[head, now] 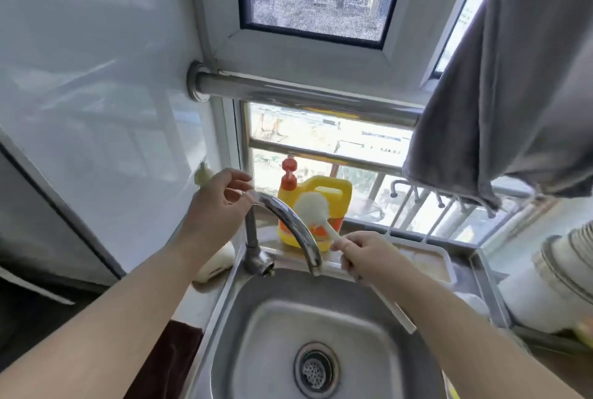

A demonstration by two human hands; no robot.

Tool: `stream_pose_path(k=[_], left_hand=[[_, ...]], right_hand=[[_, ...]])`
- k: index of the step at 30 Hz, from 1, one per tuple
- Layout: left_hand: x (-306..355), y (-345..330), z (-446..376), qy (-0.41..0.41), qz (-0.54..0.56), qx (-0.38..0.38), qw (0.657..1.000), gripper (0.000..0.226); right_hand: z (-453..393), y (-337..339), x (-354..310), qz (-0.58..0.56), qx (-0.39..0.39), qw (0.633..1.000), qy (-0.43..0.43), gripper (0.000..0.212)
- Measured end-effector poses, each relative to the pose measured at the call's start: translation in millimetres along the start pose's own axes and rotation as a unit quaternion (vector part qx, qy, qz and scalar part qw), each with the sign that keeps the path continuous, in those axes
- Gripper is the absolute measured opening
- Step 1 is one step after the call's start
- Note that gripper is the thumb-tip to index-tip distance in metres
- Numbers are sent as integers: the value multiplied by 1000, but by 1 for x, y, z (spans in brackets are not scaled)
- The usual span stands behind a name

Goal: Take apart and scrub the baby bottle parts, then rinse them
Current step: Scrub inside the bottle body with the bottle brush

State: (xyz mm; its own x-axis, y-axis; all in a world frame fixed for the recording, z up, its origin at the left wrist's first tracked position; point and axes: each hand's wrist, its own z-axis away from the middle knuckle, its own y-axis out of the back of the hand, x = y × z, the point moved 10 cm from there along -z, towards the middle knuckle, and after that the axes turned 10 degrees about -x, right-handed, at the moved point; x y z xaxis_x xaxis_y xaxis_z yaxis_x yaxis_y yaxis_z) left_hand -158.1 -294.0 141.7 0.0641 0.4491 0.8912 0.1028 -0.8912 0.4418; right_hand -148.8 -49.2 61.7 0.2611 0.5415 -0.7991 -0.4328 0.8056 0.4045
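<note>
My right hand [362, 254] grips the long white handle of a bottle brush [313, 206]. Its fluffy white head points up and away, in front of the yellow jug, and the handle's tail runs down to the right over the sink. My left hand [218, 206] is at the top bend of the chrome faucet [298, 228], thumb and fingers closing on its upper end. The steel sink [244, 305] below holds nothing I can see except its drain strainer [316, 369]. No bottle parts show in this view.
A yellow detergent jug [324, 193] with an orange pump stands on the sill behind the faucet. A white tray [430, 257] and stacked white bowls [558, 276] sit at the right. A grey towel [513, 93] hangs from the rail. A white object [216, 262] lies left of the faucet base.
</note>
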Motion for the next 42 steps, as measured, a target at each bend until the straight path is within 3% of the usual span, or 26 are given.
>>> stream_pose_path(k=[6,8,12,16,21,26,31,42], left_hand=[[22,-30,-55,-20,-80,-102,991,12],[18,-49,-67,-6,-57,-163,985,14],[4,-74,-80,14,-4,-253,967,45],[-10,-83,-83,51,-12,-294,954,72],[-15,-84,-84,14,-67,-309,948,88],[-18,-83,-88,-36,-142,-316,937,55],[-17,-82,-90,-5,-68,-326,943,55],[-16,-78,-96,-27,-86,-327,941,48]], right_hand=[[-31,-4,-30,-52,-57,997,-6,19],[-40,-7,-31,-75,-55,996,-10,20],[-50,-10,-30,-106,-69,992,-15,23],[-50,-8,-29,-123,-82,989,-16,23],[-51,-6,-28,-140,-97,985,-7,21],[-56,-4,-24,-146,-95,985,1,18],[-60,-1,-23,-149,-100,984,0,20],[-59,-2,-24,-139,-133,981,-4,17]])
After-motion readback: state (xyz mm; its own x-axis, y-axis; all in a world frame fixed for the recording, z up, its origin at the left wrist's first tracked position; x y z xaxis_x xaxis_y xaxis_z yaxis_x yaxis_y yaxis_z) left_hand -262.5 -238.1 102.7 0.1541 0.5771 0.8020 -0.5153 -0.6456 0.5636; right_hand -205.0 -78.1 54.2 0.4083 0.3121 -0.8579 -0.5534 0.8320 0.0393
